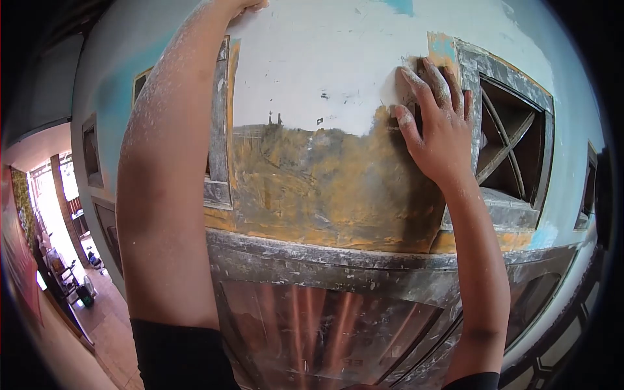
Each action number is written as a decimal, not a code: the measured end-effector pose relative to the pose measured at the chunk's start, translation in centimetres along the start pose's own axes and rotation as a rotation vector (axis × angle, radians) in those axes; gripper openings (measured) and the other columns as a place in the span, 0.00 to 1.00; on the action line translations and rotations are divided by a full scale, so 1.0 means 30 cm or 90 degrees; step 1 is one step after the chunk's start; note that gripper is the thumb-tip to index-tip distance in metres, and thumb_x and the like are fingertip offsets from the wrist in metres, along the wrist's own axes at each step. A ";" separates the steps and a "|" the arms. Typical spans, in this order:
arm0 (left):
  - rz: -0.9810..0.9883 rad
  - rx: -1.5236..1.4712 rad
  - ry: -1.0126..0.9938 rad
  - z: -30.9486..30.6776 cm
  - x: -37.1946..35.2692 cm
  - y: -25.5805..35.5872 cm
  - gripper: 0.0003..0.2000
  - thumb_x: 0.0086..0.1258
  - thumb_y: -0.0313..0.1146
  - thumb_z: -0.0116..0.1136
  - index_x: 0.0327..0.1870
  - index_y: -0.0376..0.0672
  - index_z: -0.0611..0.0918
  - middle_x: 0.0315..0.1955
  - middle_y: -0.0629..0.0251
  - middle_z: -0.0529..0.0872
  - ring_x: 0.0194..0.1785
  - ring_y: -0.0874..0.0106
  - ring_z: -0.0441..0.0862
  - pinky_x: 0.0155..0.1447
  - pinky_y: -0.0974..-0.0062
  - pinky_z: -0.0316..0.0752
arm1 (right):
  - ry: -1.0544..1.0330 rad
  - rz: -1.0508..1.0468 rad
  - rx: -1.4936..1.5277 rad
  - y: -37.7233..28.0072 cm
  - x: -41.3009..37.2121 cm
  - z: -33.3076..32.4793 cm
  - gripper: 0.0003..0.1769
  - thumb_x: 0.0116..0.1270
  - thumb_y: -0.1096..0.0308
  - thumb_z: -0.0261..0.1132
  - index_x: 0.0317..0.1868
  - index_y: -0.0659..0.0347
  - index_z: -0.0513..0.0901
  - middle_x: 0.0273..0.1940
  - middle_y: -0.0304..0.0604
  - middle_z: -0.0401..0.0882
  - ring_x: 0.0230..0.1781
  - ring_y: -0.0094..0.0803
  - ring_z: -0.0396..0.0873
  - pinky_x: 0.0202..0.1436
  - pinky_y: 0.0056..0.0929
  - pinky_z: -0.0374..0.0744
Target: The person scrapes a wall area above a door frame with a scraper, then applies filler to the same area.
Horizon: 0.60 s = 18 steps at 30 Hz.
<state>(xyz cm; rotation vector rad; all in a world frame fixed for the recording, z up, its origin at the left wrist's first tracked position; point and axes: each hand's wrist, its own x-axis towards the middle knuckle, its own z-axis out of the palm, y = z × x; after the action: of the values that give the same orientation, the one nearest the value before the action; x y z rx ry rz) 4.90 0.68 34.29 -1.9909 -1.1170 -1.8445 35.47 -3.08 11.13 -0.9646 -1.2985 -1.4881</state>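
Note:
My right hand (pixel 442 127) lies against the wall (pixel 305 65) with its dusty fingers spread, just left of a window opening; I see nothing held in it. High at the upper edge of the view, my left hand (pixel 248 6) is mostly cut off. Its visible fingers look curled in near the white part of the wall, and whatever they close on is out of sight. White dust speckles the left forearm. Below the white area, the wall surface is a worn brown and ochre patch (pixel 325 182).
A wooden-framed opening (pixel 510 140) with crossed bars is at right, and a second frame (pixel 220 130) stands behind my left forearm. Beneath runs a worn wooden ledge (pixel 325 255) over glass panes (pixel 325 325) reflecting reddish streaks. A bright doorway (pixel 49 201) shows at far left.

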 end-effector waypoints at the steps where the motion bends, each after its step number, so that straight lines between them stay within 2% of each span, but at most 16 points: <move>1: 0.023 0.022 0.010 0.001 0.051 -0.042 0.24 0.82 0.41 0.45 0.62 0.25 0.78 0.49 0.45 0.87 0.41 0.61 0.84 0.47 0.60 0.77 | 0.003 0.000 0.002 0.001 -0.002 -0.001 0.28 0.73 0.49 0.62 0.72 0.41 0.76 0.79 0.44 0.66 0.82 0.54 0.57 0.81 0.68 0.51; 2: 0.045 0.045 0.018 -0.002 0.048 -0.045 0.24 0.82 0.41 0.45 0.61 0.25 0.78 0.46 0.47 0.87 0.36 0.63 0.82 0.43 0.61 0.77 | 0.005 -0.001 0.000 -0.001 -0.006 -0.004 0.28 0.73 0.49 0.62 0.72 0.41 0.76 0.79 0.44 0.66 0.82 0.54 0.57 0.81 0.68 0.51; 6: 0.064 0.069 0.010 0.000 0.064 -0.067 0.23 0.82 0.40 0.45 0.61 0.24 0.78 0.45 0.48 0.88 0.38 0.64 0.83 0.43 0.62 0.77 | -0.015 -0.004 -0.003 -0.005 -0.018 -0.007 0.29 0.74 0.49 0.62 0.73 0.41 0.75 0.79 0.45 0.65 0.81 0.55 0.58 0.81 0.69 0.51; 9: 0.071 0.014 0.056 0.022 0.125 -0.075 0.23 0.82 0.39 0.45 0.61 0.24 0.79 0.46 0.48 0.88 0.38 0.65 0.83 0.42 0.61 0.76 | -0.019 -0.004 -0.015 -0.013 -0.024 -0.013 0.29 0.74 0.49 0.62 0.73 0.41 0.75 0.79 0.45 0.64 0.81 0.55 0.57 0.81 0.69 0.51; 12: 0.020 0.000 0.005 -0.012 0.108 0.001 0.24 0.82 0.40 0.45 0.61 0.24 0.79 0.44 0.52 0.87 0.37 0.66 0.81 0.42 0.62 0.75 | -0.025 0.001 -0.007 -0.016 -0.029 -0.010 0.29 0.74 0.48 0.61 0.74 0.41 0.75 0.80 0.45 0.64 0.82 0.55 0.57 0.81 0.70 0.51; 14: -0.027 0.076 -0.006 -0.046 0.058 0.059 0.23 0.81 0.40 0.45 0.58 0.25 0.80 0.38 0.55 0.86 0.31 0.68 0.77 0.36 0.63 0.72 | -0.025 0.006 -0.002 -0.015 -0.026 -0.012 0.30 0.74 0.48 0.61 0.74 0.40 0.75 0.80 0.45 0.64 0.82 0.55 0.57 0.81 0.69 0.50; 15: -0.028 0.076 -0.010 -0.040 0.061 0.057 0.23 0.81 0.40 0.45 0.58 0.25 0.80 0.38 0.55 0.86 0.31 0.68 0.77 0.36 0.63 0.72 | -0.029 0.008 -0.002 -0.015 -0.032 -0.014 0.30 0.74 0.48 0.61 0.74 0.40 0.75 0.80 0.45 0.64 0.82 0.55 0.57 0.81 0.69 0.50; 18: 0.022 0.142 0.057 -0.051 0.089 0.049 0.22 0.81 0.40 0.44 0.54 0.26 0.81 0.34 0.57 0.85 0.28 0.70 0.75 0.31 0.64 0.69 | -0.020 0.001 -0.003 -0.013 -0.029 -0.016 0.29 0.74 0.48 0.61 0.74 0.40 0.75 0.80 0.45 0.64 0.82 0.55 0.57 0.81 0.68 0.51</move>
<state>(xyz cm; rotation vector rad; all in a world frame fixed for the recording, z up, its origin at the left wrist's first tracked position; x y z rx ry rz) 4.48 -0.26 37.53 -1.7757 -1.1973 -1.6907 35.33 -3.42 10.12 -0.9954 -1.3167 -1.4810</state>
